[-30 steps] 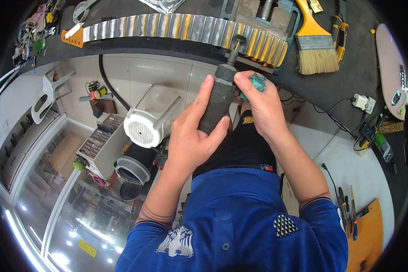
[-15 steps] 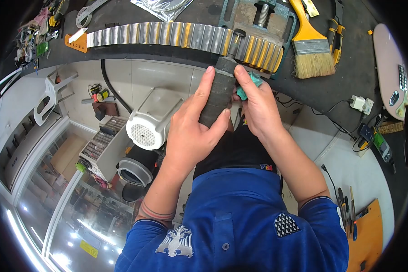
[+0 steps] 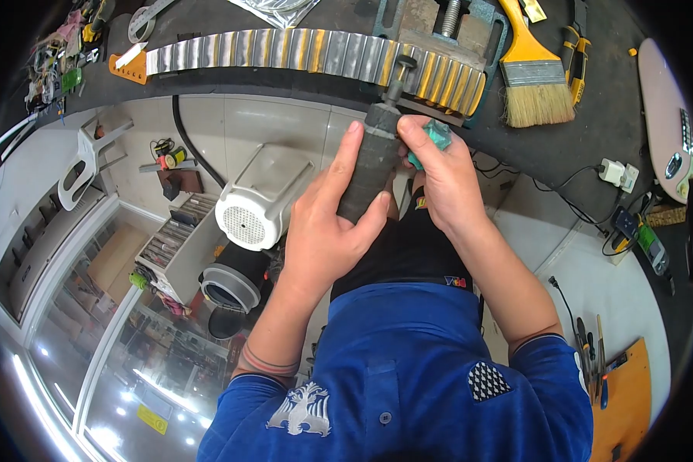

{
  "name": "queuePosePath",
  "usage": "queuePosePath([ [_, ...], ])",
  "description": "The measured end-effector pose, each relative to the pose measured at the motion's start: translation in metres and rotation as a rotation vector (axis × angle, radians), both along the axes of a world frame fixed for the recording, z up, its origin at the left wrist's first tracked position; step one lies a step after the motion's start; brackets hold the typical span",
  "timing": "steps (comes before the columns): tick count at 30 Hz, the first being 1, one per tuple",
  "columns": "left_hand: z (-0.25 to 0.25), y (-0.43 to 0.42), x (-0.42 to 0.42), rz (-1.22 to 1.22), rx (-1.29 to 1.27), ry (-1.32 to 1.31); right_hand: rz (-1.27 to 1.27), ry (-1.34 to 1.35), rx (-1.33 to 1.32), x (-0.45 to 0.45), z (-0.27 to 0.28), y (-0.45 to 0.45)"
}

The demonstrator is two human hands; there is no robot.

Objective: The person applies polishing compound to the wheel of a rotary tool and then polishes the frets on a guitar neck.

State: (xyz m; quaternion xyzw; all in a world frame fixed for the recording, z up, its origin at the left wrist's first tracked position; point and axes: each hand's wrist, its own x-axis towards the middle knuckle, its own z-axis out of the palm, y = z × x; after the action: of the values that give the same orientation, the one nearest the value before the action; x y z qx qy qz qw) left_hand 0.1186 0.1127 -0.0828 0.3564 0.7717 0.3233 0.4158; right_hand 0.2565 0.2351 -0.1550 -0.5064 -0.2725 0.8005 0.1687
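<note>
A dark grey cylindrical die grinder (image 3: pixel 368 165) points away from me, with a slim metal shank and a small round tip (image 3: pixel 406 61) at its far end. My left hand (image 3: pixel 323 208) is closed around its body, index finger stretched along the side. At the grinder's collar, my right hand (image 3: pixel 450 173) has its thumb close against the tool. The same hand grips a crumpled teal lump (image 3: pixel 439 134) whose kind I cannot make out; its curled fingers are partly hidden. Just beyond the tip lies a curved, ribbed metal strip (image 3: pixel 316 54) with yellowish grooves, along the bench's near edge.
A vise (image 3: pixel 458 38) stands behind the strip's right end. To its right lie a wide paintbrush (image 3: pixel 537 85) and yellow-black pliers (image 3: pixel 576 61). A plug with cables (image 3: pixel 617 175) sits at the right edge. Below the bench is a white motor-like housing (image 3: pixel 254 208).
The grinder and both hands have dropped slightly away from the strip, and the tool leans a little more rightward. The teal lump has shifted up and right within my right hand.
</note>
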Motion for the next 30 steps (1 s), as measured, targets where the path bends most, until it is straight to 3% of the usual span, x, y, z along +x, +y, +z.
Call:
queuePosePath([
  [30, -0.015, -0.017, 0.002, -0.007, 0.042, 0.019, 0.039, -0.033, 0.06, 0.003, -0.002, -0.008],
])
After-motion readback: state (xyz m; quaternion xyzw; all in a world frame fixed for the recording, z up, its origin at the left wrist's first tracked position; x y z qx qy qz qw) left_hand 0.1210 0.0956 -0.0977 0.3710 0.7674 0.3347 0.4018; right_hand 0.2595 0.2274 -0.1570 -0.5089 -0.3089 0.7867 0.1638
